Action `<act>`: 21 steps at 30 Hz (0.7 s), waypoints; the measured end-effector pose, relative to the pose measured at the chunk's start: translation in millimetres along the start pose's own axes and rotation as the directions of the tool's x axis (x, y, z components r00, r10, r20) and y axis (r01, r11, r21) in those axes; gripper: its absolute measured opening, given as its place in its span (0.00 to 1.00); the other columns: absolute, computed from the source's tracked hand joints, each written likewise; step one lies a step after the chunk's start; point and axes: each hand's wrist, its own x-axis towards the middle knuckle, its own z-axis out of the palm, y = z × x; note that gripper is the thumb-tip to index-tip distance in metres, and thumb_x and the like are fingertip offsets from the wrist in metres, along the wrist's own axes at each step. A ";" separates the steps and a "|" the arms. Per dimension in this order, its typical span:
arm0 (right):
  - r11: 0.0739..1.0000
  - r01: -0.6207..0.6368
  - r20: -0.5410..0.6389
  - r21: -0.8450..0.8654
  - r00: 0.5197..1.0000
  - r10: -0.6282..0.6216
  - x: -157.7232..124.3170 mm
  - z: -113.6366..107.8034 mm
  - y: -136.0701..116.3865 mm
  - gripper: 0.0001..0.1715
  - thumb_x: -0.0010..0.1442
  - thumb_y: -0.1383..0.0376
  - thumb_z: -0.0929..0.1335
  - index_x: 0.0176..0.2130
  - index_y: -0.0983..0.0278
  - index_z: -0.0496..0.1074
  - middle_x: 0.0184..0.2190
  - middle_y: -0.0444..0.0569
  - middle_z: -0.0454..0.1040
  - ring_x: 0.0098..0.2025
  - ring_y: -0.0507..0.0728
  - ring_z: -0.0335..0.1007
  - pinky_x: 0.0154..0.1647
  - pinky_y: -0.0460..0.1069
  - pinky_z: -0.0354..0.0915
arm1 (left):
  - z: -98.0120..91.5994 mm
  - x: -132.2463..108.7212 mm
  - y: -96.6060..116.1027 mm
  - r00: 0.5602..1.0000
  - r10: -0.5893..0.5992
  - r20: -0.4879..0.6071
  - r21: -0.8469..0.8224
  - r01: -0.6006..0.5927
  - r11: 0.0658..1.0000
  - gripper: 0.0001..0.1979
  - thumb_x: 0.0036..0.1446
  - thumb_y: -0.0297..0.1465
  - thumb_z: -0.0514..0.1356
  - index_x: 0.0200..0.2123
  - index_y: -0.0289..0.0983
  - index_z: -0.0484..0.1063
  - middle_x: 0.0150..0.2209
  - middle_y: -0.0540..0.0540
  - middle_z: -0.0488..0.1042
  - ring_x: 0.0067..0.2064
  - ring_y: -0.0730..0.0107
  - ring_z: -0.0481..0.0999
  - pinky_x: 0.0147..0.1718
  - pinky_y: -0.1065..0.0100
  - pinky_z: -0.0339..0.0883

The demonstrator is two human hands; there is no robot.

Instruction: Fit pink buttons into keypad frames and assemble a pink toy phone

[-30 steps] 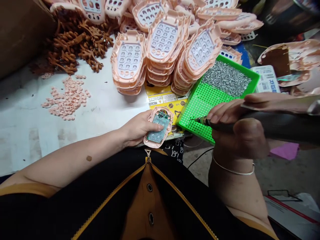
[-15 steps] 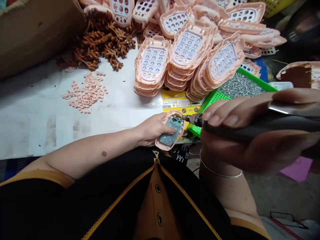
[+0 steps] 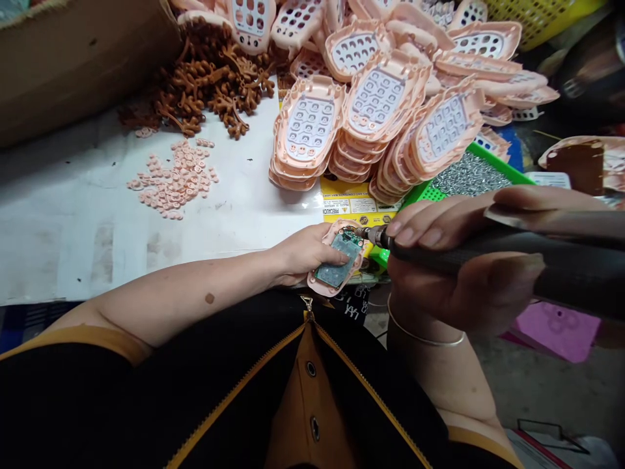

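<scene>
My left hand (image 3: 312, 254) grips a pink plastic shell (image 3: 319, 286) near the table's front edge, thumb pressed across it. Inside the shell lies a green circuit board (image 3: 336, 260), its upper end showing small parts and wiring. My right hand (image 3: 454, 267) is wrapped round a dark power screwdriver (image 3: 493, 251) held almost level. The screwdriver's bit points left and meets the upper right end of the shell; the exact contact spot is too small to make out.
Stacked pink keypad shells (image 3: 305, 130) stand behind my hands. A green tray (image 3: 508, 166) of screws sits at right. Small pink buttons (image 3: 176, 179) and brown plastic pieces (image 3: 209, 85) lie at left, near a cardboard box (image 3: 83, 65). A yellow basket (image 3: 537, 19) is at the back.
The whole view has shifted slightly, so most things appear a little further right. The screwdriver's body sits a little differently; its bit stays at the shell's upper end.
</scene>
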 end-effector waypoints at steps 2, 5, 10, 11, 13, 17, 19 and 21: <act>0.999 -0.003 -0.021 -0.043 1.000 0.002 -1.7 -2.4 2.0 0.12 0.57 0.49 0.69 0.33 0.53 0.72 0.23 0.41 0.56 0.22 0.54 0.57 0.26 0.52 0.66 | 0.4 -0.7 0.2 1.000 0.002 0.007 0.003 -0.002 1.000 0.17 0.46 0.14 0.60 0.40 0.32 0.69 0.33 0.47 0.75 0.31 0.73 0.75 0.37 0.67 0.69; 0.998 -0.034 0.054 -0.046 0.998 0.037 -1.1 -2.6 0.9 0.17 0.58 0.47 0.68 0.28 0.55 0.69 0.23 0.42 0.56 0.24 0.54 0.60 0.29 0.53 0.67 | 1.5 -1.4 0.9 1.000 -0.001 0.005 0.008 0.001 1.000 0.16 0.46 0.14 0.60 0.39 0.32 0.69 0.32 0.48 0.75 0.30 0.74 0.74 0.35 0.68 0.68; 0.995 -0.077 0.141 0.064 0.988 0.067 1.0 2.0 -5.2 0.14 0.60 0.50 0.69 0.29 0.55 0.69 0.22 0.41 0.58 0.24 0.54 0.63 0.28 0.52 0.67 | 1.9 -0.7 2.0 1.000 -0.023 0.007 -0.010 0.023 1.000 0.15 0.47 0.13 0.59 0.38 0.32 0.69 0.31 0.47 0.75 0.30 0.74 0.74 0.36 0.67 0.69; 0.994 -0.070 0.138 0.087 0.989 0.057 0.9 3.1 -5.9 0.12 0.60 0.51 0.69 0.30 0.55 0.71 0.22 0.41 0.59 0.24 0.54 0.63 0.28 0.52 0.66 | 1.8 -0.6 2.1 1.000 -0.022 0.006 -0.013 0.022 1.000 0.15 0.47 0.13 0.59 0.38 0.32 0.69 0.31 0.47 0.75 0.30 0.74 0.74 0.37 0.67 0.69; 0.992 -0.054 0.128 0.118 0.991 0.039 0.9 5.1 -6.7 0.09 0.61 0.53 0.70 0.32 0.54 0.72 0.22 0.41 0.60 0.25 0.54 0.63 0.28 0.51 0.66 | 1.9 -0.5 2.4 1.000 -0.021 0.000 -0.017 0.021 1.000 0.15 0.47 0.13 0.59 0.37 0.32 0.70 0.31 0.47 0.75 0.30 0.74 0.75 0.37 0.67 0.69; 0.989 -0.041 0.087 0.145 0.996 0.029 2.0 8.2 -7.6 0.08 0.60 0.54 0.71 0.32 0.54 0.74 0.23 0.41 0.61 0.25 0.54 0.62 0.26 0.51 0.64 | 2.7 -0.9 2.4 1.000 -0.024 -0.005 -0.033 0.024 0.999 0.15 0.46 0.13 0.59 0.36 0.32 0.70 0.30 0.48 0.75 0.30 0.74 0.75 0.36 0.68 0.68; 0.988 -0.046 0.079 0.145 0.996 0.035 2.2 8.2 -8.1 0.09 0.59 0.54 0.71 0.32 0.54 0.74 0.23 0.41 0.60 0.24 0.53 0.61 0.25 0.52 0.63 | 3.0 -1.0 2.3 0.999 -0.032 -0.006 -0.035 0.031 0.999 0.14 0.46 0.13 0.59 0.36 0.32 0.70 0.30 0.48 0.75 0.29 0.74 0.74 0.35 0.68 0.68; 0.989 -0.055 0.077 0.136 0.996 0.044 1.7 6.7 -8.4 0.09 0.59 0.53 0.71 0.32 0.54 0.73 0.24 0.42 0.59 0.25 0.53 0.61 0.26 0.52 0.64 | 3.1 -1.2 2.3 0.999 -0.036 -0.008 -0.029 0.036 0.999 0.15 0.46 0.13 0.59 0.37 0.32 0.70 0.30 0.48 0.75 0.29 0.74 0.74 0.35 0.68 0.68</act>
